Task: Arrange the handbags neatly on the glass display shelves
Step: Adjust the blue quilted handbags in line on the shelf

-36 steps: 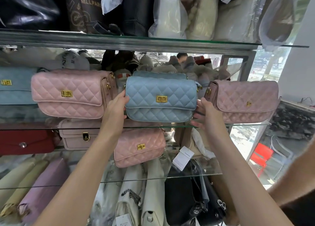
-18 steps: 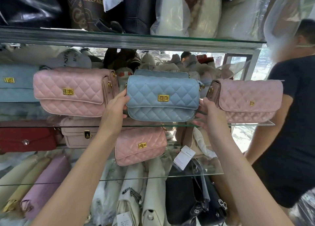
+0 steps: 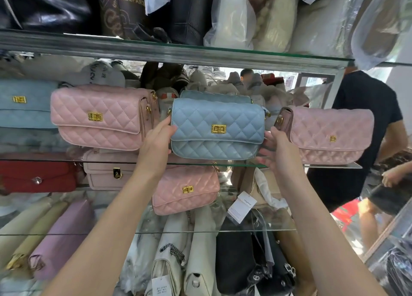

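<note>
On the glass shelf, left hand and right hand — arms raised — clasp the blue handbag.

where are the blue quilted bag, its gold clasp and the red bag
blue quilted bag (image 3: 200, 119): head view, on the front flap
gold clasp (image 3: 219, 129): head view, clasp centre
red bag (image 3: 44, 175): head view, front panel, lower shelf

Daylight came through the glass behind the metal-framed shelving unit — a white wall rose at the right, where a bystander in a black shirt stood.
</note>
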